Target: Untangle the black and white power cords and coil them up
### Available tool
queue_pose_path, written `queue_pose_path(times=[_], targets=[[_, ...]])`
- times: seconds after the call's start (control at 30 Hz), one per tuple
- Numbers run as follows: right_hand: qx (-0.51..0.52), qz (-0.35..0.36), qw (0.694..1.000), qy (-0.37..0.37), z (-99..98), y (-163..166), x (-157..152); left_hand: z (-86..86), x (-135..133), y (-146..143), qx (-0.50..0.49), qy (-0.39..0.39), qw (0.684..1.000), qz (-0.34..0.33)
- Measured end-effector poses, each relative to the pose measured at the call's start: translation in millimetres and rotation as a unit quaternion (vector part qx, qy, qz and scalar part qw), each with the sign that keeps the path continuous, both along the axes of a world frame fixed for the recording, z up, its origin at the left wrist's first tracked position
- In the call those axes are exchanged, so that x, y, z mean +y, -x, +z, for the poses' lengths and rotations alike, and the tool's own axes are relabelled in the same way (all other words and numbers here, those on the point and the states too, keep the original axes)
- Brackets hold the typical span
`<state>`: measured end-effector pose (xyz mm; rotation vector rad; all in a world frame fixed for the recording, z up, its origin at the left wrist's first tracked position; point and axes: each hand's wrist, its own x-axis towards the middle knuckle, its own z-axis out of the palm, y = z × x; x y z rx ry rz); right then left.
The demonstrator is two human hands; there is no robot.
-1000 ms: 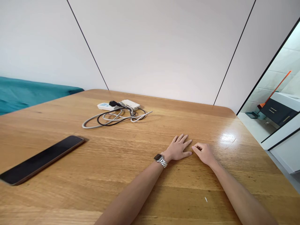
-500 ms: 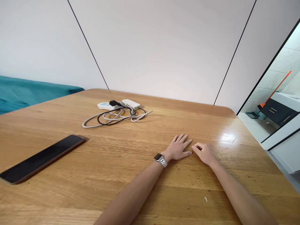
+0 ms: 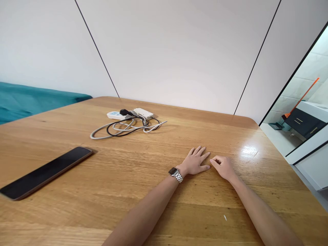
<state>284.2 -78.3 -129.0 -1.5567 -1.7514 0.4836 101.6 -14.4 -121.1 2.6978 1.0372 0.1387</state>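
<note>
My left hand (image 3: 195,160) lies flat on the wooden table (image 3: 143,191), palm down, fingers stretched out and spread. A metal-banded watch (image 3: 175,174) sits on its wrist. Just to its right, my right hand (image 3: 223,166) rests on the table with its fingers curled in, fingertips close to the left hand's fingers. I see nothing in either hand. A dark tablet (image 3: 44,172) lies flat at the left, well away from both hands.
A white power strip (image 3: 116,115) with a black plug, a small white box (image 3: 142,113) and tangled grey and black cables (image 3: 125,128) lie at the back of the table. A teal cushion (image 3: 33,100) is at far left. A doorway at right shows a dark cabinet (image 3: 303,122).
</note>
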Motion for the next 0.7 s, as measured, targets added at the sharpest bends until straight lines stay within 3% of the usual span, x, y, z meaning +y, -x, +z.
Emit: queue_pose_path(times=[0.37, 0.5, 0.57, 0.63, 0.7], targets=[[-0.002, -0.006, 1.0, 0.01, 0.5, 0, 0, 3.1, -2, -1, -0.011, 0.016, 1.0, 0.004], [0.011, 0.001, 1.0, -0.003, -0.1, -1, -1, 10.1, 12, 11, -0.137, 0.104, 0.985, 0.001], [0.014, -0.005, 1.0, -0.005, -0.8, -2, 0, 19.6, 29, 31, -0.252, 0.122, 0.958, 0.066], [0.02, -0.012, 1.0, -0.003, -1.8, -1, 1, 32.6, 51, 62, -0.341, 0.027, 0.911, 0.23], [0.027, -0.017, 1.0, -0.001, -2.5, 0, 2, 45.8, 75, 103, -0.357, -0.046, 0.874, 0.325]])
